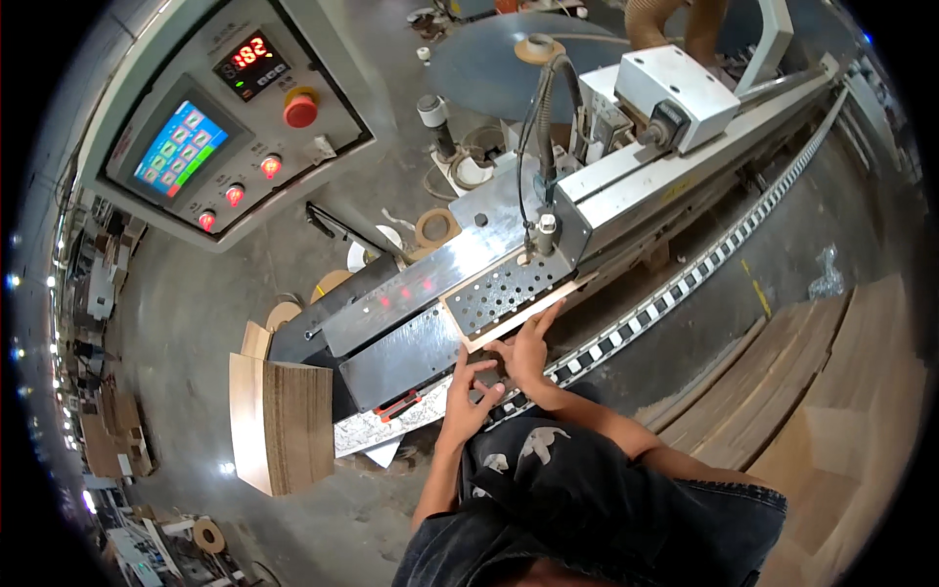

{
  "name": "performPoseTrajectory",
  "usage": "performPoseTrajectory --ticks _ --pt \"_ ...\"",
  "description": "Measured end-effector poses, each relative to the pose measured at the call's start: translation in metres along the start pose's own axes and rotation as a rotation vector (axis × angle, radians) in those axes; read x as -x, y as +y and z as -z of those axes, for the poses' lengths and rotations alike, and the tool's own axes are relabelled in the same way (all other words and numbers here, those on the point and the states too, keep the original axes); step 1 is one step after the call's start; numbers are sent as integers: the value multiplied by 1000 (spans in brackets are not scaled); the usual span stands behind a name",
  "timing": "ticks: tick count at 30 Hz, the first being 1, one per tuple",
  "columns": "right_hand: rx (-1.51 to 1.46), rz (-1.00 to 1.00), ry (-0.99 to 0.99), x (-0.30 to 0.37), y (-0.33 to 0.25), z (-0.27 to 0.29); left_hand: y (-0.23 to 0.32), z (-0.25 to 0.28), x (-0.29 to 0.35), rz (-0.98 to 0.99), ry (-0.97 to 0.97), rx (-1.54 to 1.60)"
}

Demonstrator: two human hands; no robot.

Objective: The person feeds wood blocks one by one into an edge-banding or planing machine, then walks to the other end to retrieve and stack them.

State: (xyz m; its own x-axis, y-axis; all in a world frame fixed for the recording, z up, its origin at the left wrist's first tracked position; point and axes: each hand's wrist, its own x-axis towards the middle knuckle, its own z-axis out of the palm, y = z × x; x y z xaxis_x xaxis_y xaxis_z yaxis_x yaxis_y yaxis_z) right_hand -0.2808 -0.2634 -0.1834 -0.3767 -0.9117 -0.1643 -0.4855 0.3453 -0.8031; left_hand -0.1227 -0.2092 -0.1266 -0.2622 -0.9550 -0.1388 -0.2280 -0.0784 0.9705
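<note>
A thin pale board [509, 327] lies along the machine's front edge, partly beneath a dark perforated metal plate [504, 292]. My right hand [526, 354] is at its front edge, fingers stretched out along it and thumb pointing left. Just left of it is my left hand [469, 399], fingers apart and the index finger reaching up to the board's near left corner. Nothing shows in either hand. To the left of the plate extends a smooth metal table [401, 360]. Below that table, a red-and-black tool [399, 405] rests on a white marbled strip [367, 433].
A stack of brown panels [301, 430] stands at the left end. Upper left is a control panel [323, 147] with a lit screen and red buttons. A black-and-white rail [675, 293] curves along the right. Large wood-grain boards [782, 391] lie at lower right. Tape rolls [436, 227] sit behind.
</note>
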Motion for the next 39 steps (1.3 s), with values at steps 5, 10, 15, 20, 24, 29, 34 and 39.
performPoseTrajectory --ticks 5,10,15,20,24,29,34,39 --pt "62 100 86 -36 33 24 13 -26 -25 -30 -74 -22" --pt "189 162 163 -58 38 64 14 -52 -36 -109 -80 -44" --pt "371 20 237 -94 71 92 32 -49 -6 -159 -180 -118" --pt "320 -38 226 -80 78 88 50 32 52 -221 2 -301" --pt "257 118 187 -19 49 56 64 125 100 -214 419 -348" --pt "528 325 -38 59 8 -1 75 248 162 -123 883 -784" --pt "606 267 -52 55 3 -1 58 326 195 91 919 -952" --pt "626 284 10 60 7 -9 32 360 214 178 828 -1007"
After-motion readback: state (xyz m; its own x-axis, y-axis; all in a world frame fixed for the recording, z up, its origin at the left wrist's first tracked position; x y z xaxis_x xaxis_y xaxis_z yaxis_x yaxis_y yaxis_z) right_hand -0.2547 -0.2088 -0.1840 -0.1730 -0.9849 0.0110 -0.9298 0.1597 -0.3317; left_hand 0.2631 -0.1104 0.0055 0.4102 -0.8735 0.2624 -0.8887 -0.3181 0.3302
